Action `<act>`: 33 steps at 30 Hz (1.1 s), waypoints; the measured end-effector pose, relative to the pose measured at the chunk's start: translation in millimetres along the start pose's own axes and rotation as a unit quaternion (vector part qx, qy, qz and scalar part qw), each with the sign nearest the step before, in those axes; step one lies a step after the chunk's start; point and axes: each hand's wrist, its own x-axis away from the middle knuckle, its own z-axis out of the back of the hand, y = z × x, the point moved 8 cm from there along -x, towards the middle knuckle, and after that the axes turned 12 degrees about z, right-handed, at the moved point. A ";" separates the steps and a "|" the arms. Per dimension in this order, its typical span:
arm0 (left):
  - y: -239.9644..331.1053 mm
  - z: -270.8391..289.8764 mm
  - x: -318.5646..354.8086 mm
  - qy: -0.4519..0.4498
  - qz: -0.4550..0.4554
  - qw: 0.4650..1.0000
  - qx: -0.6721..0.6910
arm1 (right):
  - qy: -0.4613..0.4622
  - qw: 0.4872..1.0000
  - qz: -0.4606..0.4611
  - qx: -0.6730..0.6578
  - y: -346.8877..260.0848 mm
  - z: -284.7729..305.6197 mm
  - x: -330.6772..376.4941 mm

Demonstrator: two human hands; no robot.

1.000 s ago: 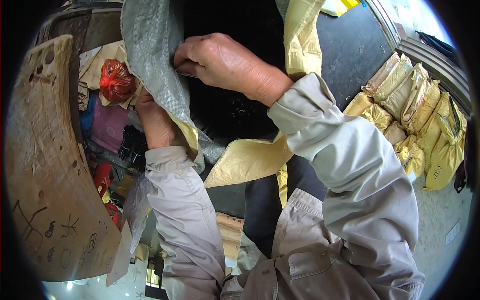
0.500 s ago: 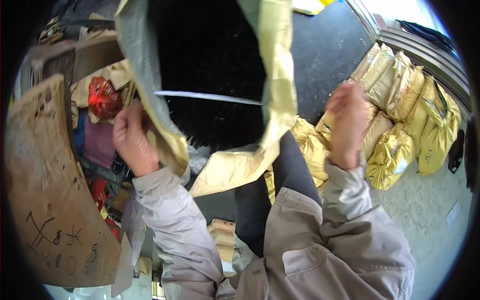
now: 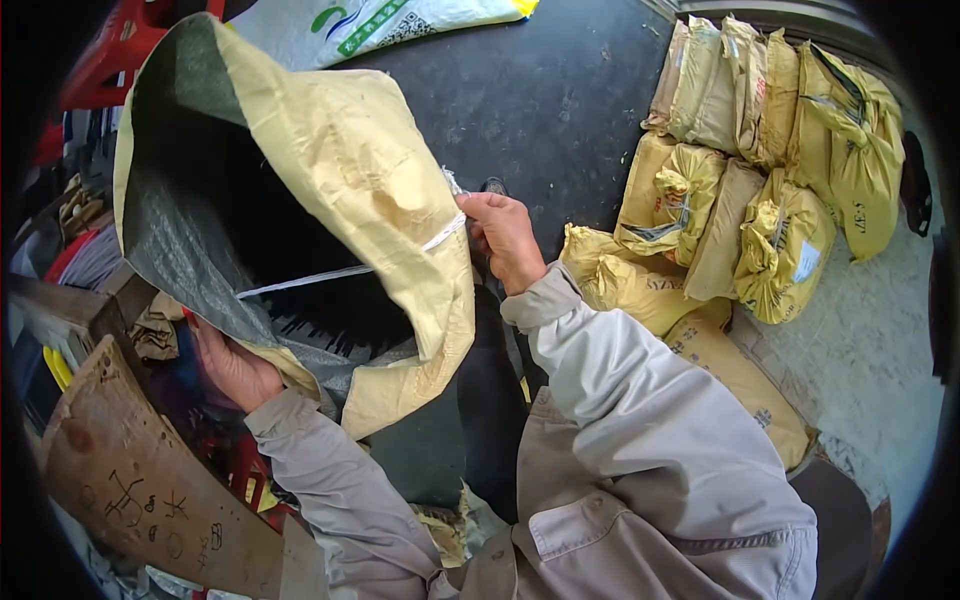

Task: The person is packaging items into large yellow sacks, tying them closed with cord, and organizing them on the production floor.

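Note:
I hold a large yellow woven sack (image 3: 340, 170) open in front of me; its inside is grey and dark. My left hand (image 3: 235, 368) grips the sack's lower left rim. My right hand (image 3: 505, 238) grips the right rim, pinching the fabric where a white string (image 3: 350, 270) runs across the mouth. Both forearms are in light beige sleeves. What lies inside the sack is hidden in shadow.
Several filled yellow sacks (image 3: 760, 180) are stacked at the right on a pale floor. A brown cardboard sheet (image 3: 140, 490) with dark scrawls leans at lower left beside red and yellow clutter. A white printed sack (image 3: 390, 20) lies at the top on the dark mat (image 3: 560, 100).
My right hand has come back from the right to the sack's right rim and taken hold of it. The sack's mouth now spreads wider and the view has shifted right.

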 end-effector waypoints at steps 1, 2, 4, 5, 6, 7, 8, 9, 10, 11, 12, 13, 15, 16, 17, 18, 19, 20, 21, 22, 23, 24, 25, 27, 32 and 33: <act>2.2 -3.1 4.5 0.022 -0.019 0.999 -0.019 | -0.005 0.999 0.021 -0.029 -5.8 -1.4 2.4; 4.2 -5.9 9.1 0.045 -0.038 0.998 -0.037 | -0.011 0.997 0.042 -0.058 -11.7 -2.6 4.3; 5.5 -8.1 13.0 0.066 -0.057 0.995 -0.056 | 0.019 0.987 0.058 -0.150 -19.0 0.9 6.3; 2.8 -6.2 12.6 0.070 -0.054 0.995 -0.049 | 0.046 0.968 0.073 -0.237 -23.6 4.3 7.2; 4.3 -2.2 12.1 0.075 -0.054 0.995 -0.043 | 0.071 0.939 0.086 -0.324 -28.0 3.9 9.6; 5.8 2.0 11.1 0.081 -0.055 0.995 -0.037 | 0.068 0.939 0.086 -0.327 -31.6 1.7 13.1; 7.1 9.3 9.4 0.083 -0.059 0.994 -0.038 | 0.034 0.918 0.089 -0.384 -35.8 -4.1 17.3; 3.0 14.2 4.2 0.051 -0.031 0.998 0.001 | 0.000 0.894 0.091 -0.439 -41.4 -8.8 22.1; -0.4 19.2 -0.5 0.018 -0.003 0.999 0.040 | -0.035 0.865 0.091 -0.492 -48.4 -13.5 26.5; 1.1 24.9 -2.3 -0.011 0.017 0.997 0.079 | -0.080 0.839 0.098 -0.529 -58.8 -18.7 30.5; 7.7 32.7 -1.5 0.000 -0.002 0.997 0.078 | -0.130 0.809 0.098 -0.565 -71.3 -24.8 34.8; 0.9 26.1 -5.1 -0.032 0.012 0.997 0.074 | -0.126 0.835 0.114 -0.524 -82.6 -20.5 37.6; 2.9 13.4 -6.3 -0.056 0.008 0.996 0.071 | -0.120 0.859 0.142 -0.477 -112.5 -24.3 53.5; 0.3 7.3 -5.4 -0.020 -0.022 0.998 0.064 | -0.112 0.862 0.160 -0.467 -126.0 -27.7 62.9; 0.9 5.5 -1.2 0.016 -0.051 0.997 0.058 | -0.126 0.863 0.157 -0.463 -131.5 -40.8 71.3; 2.4 2.4 3.2 0.019 -0.060 0.996 0.066 | -0.184 0.861 0.183 -0.437 -143.5 -57.4 84.4; 5.6 1.4 8.8 0.020 -0.065 0.997 0.041 | -0.243 0.855 0.205 -0.410 -150.3 -77.0 98.5; 7.0 -0.6 15.4 0.021 -0.071 0.997 0.017 | -0.301 0.844 0.227 -0.381 -154.0 -97.6 112.3; 2.4 -25.4 27.3 -0.044 -0.075 0.996 -0.008 | -0.318 0.858 0.231 -0.330 -146.4 -122.7 120.9; 4.0 -49.3 47.9 -0.102 -0.084 0.990 -0.039 | -0.338 0.867 0.229 -0.285 -133.9 -156.4 133.7; -12.5 -63.8 62.0 -0.085 -0.057 0.994 -0.029 | -0.372 0.883 0.228 -0.175 -120.6 -181.5 138.2; -25.5 -69.7 71.8 -0.068 -0.028 0.997 -0.018 | -0.400 0.887 0.222 -0.062 -108.9 -199.2 136.4; -20.3 -60.3 76.5 -0.064 -0.038 0.997 -0.011 | -0.411 0.882 0.223 -0.057 -108.0 -211.3 133.2; -27.7 -31.2 72.4 -0.107 -0.040 0.987 0.117 | -0.412 0.891 0.189 -0.036 -93.2 -232.1 110.4; -26.3 -26.4 67.1 -0.103 0.017 0.987 0.119 | -0.499 0.841 0.210 0.011 -134.0 -257.3 126.9; -25.7 -26.7 64.9 -0.098 0.014 0.988 0.123 | -0.540 0.818 0.194 0.040 -139.1 -266.1 142.0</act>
